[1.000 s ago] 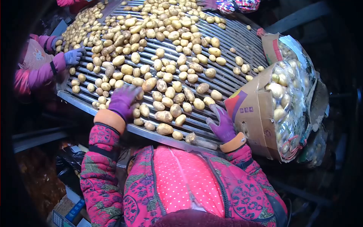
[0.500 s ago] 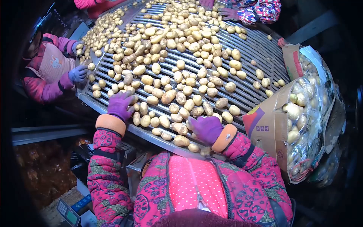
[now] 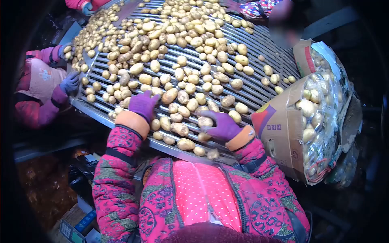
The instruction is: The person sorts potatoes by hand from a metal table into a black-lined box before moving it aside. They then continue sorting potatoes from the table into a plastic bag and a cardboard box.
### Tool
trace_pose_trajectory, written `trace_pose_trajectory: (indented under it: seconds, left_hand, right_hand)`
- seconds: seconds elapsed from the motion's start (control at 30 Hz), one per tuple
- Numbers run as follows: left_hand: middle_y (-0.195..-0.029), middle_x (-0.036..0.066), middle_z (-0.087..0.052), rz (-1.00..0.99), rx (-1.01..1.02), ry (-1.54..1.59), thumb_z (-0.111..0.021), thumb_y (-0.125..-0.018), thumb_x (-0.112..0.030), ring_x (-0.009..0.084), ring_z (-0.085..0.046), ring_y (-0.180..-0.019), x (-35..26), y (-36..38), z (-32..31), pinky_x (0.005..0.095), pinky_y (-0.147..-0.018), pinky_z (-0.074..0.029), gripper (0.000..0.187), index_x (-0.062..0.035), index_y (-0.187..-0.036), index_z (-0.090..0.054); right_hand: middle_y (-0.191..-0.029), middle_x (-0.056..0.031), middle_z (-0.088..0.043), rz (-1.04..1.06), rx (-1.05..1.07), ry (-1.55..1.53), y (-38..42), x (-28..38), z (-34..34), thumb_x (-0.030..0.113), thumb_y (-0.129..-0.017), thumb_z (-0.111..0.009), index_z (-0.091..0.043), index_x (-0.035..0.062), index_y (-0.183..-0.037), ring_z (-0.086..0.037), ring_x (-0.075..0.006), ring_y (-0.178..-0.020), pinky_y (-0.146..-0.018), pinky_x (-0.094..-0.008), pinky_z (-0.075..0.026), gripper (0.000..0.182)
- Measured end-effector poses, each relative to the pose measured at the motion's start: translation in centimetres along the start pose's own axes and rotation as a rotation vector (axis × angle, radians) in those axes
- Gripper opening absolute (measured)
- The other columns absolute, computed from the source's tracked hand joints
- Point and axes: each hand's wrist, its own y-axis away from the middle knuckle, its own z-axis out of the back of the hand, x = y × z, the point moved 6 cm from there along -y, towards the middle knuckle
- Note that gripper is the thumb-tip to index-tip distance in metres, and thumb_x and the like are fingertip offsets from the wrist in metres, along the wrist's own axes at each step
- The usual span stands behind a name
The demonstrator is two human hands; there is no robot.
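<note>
Many potatoes [image 3: 170,96] lie spread over a slatted metal rack [image 3: 263,44], piled thickest toward the far side. My left hand [image 3: 142,106], in a purple glove, rests over potatoes near the front edge with its fingers apart. To its right, my right hand [image 3: 222,124], gloved the same way, has thumb and fingers around a dirt-marked potato [image 3: 205,122] just above the slats. A row of potatoes sits along the front rim between and below the two hands.
At the right stands an open cardboard box [image 3: 283,129] with bagged potatoes [image 3: 310,109]. A co-worker's gloved hands [image 3: 70,82] are at the rack's left edge. More sleeves show at the far side. A small scale [image 3: 72,231] sits lower left.
The view has shifted, moving the rack and box left in the frame. My left hand has moved right over the potatoes. My right hand has opened around a potato near the front.
</note>
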Motion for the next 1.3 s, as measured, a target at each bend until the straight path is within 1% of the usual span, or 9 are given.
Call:
trace_pose_trajectory:
  seconds: [0.1, 0.17, 0.5, 0.6, 0.7, 0.83, 1.0, 1.1, 1.3]
  left_hand:
    - [-0.113, 0.013, -0.055, 0.005, 0.052, -0.033, -0.076, -0.070, -0.023, 0.0323, -0.061, -0.097, 0.0, 1.9, 1.2, 0.0446, -0.077, -0.050, 0.072, -0.0255, -0.135, -0.045]
    - [-0.110, 0.013, -0.055, 0.099, 0.034, -0.001, -0.074, -0.072, -0.021, 0.0320, -0.061, -0.095, 1.8, 1.6, -1.3, 0.0447, -0.075, -0.051, 0.070, -0.0258, -0.135, -0.044]
    - [-0.117, 0.017, -0.056, 0.095, 0.050, 0.093, -0.073, -0.072, -0.012, 0.0365, -0.062, -0.099, 1.3, 1.0, -0.2, 0.0466, -0.080, -0.052, 0.064, -0.0214, -0.130, -0.048]
    - [-0.104, 0.012, -0.063, 0.152, -0.319, 0.891, -0.071, -0.071, -0.004, 0.0236, -0.064, -0.092, 5.9, 0.4, -2.6, 0.0357, -0.079, -0.054, 0.052, -0.0119, -0.121, -0.057]
    - [-0.125, 0.012, -0.057, 0.120, -0.184, 1.964, -0.071, -0.077, -0.017, 0.0254, -0.062, -0.095, 3.2, 3.0, -2.3, 0.0328, -0.076, -0.054, 0.061, -0.0148, -0.132, -0.046]
    - [-0.136, 0.015, -0.051, 0.244, -0.066, 2.701, -0.051, -0.095, -0.031, 0.0214, -0.060, -0.080, -4.1, 7.1, 1.0, 0.0277, -0.058, -0.051, 0.045, -0.0145, -0.137, -0.043]
    - [-0.139, 0.011, -0.049, 0.203, 0.025, 2.732, -0.033, -0.102, -0.023, 0.0169, -0.056, -0.084, -6.6, 8.0, 2.7, 0.0235, -0.065, -0.049, 0.040, -0.0102, -0.139, -0.041]
    - [-0.126, 0.006, -0.057, 0.269, 0.029, 2.762, -0.038, -0.101, -0.021, 0.0095, -0.054, -0.080, -6.8, 8.0, 2.3, 0.0161, -0.058, -0.046, 0.040, -0.0106, -0.139, -0.041]
    - [-0.136, 0.014, -0.051, 0.170, -0.083, 3.024, -0.042, -0.100, -0.032, 0.0210, -0.061, -0.087, -5.9, 6.8, -0.6, 0.0256, -0.062, -0.051, 0.042, -0.0093, -0.136, -0.043]
  right_hand:
    - [-0.118, -0.0117, -0.058, 0.043, -0.113, -0.384, 3.6, -3.4, 3.2, 0.023, -0.080, -0.070, -0.049, 0.0022, -0.134, -0.062, -0.0206, -0.095, -0.086, -0.0319, -0.050, 0.061]
    - [-0.116, -0.0102, -0.058, -0.295, -0.096, -0.927, 6.7, -4.1, 3.6, 0.025, -0.080, -0.072, -0.040, 0.0059, -0.141, -0.061, -0.0169, -0.091, -0.081, -0.0301, -0.051, 0.071]
    - [-0.116, -0.0144, -0.057, -0.298, -0.063, -1.036, 6.9, -4.6, 0.9, 0.031, -0.082, -0.070, -0.032, 0.0036, -0.145, -0.061, -0.0166, -0.087, -0.082, -0.0292, -0.051, 0.079]
    - [-0.117, -0.0146, -0.057, -0.277, -0.030, -1.007, 6.7, -2.3, 1.2, 0.033, -0.081, -0.072, -0.033, 0.0020, -0.144, -0.061, -0.0172, -0.089, -0.082, -0.0282, -0.051, 0.081]
    - [-0.120, -0.0146, -0.058, -0.281, 0.026, -1.091, 5.7, -2.9, 0.2, 0.032, -0.078, -0.076, -0.028, 0.0031, -0.146, -0.062, -0.0170, -0.092, -0.084, -0.0284, -0.051, 0.089]
    - [-0.123, -0.0108, -0.054, -0.058, 0.066, -0.939, 2.6, 1.3, 0.2, 0.023, -0.080, -0.074, -0.029, 0.0022, -0.146, -0.060, -0.0193, -0.103, -0.092, -0.0324, -0.048, 0.082]
    - [-0.142, -0.0121, -0.041, 0.014, 0.051, -0.839, 1.0, 7.7, 0.6, 0.016, -0.083, -0.071, -0.033, 0.0010, -0.145, -0.040, -0.0196, -0.130, -0.106, -0.0344, -0.037, 0.074]
    - [-0.142, -0.0123, -0.041, 0.092, -0.002, -0.747, 0.1, 7.0, -0.7, 0.012, -0.083, -0.071, -0.034, 0.0007, -0.144, -0.041, -0.0192, -0.130, -0.107, -0.0338, -0.036, 0.072]
    - [-0.138, -0.0140, -0.048, 0.183, -0.163, -0.485, 0.1, 8.7, -0.3, 0.013, -0.079, -0.073, -0.041, 0.0011, -0.140, -0.045, -0.0225, -0.128, -0.106, -0.0364, -0.038, 0.070]
